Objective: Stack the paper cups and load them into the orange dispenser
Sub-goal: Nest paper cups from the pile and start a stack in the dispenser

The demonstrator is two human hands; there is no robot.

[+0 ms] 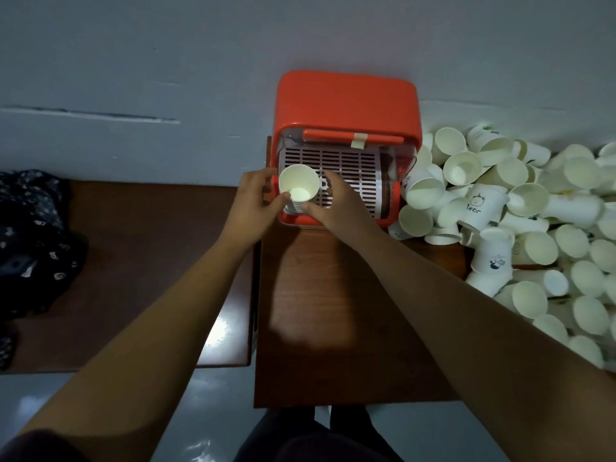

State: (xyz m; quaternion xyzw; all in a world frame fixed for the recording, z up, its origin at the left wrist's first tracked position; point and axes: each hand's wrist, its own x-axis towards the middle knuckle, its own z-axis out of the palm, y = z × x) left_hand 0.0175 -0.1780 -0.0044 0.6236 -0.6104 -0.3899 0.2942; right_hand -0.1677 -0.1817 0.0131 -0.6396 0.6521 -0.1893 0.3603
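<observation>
The orange dispenser (346, 101) stands at the far end of a brown table, its lid raised and a white slotted rack (350, 165) showing inside. A stack of white paper cups (298, 185) stands upright at the rack's front left corner, mouth up. My left hand (256, 201) grips the stack from the left, thumb near its base. My right hand (336, 201) holds it from the right, fingers curled round its lower side. A big heap of loose paper cups (520, 208) lies to the right of the dispenser.
The brown table (333, 311) runs toward me from the dispenser. A lower brown bench (143, 261) lies to the left with dark patterned cloth (30, 235) on it. A grey wall (166, 61) stands behind, and the grey floor (216, 411) shows below.
</observation>
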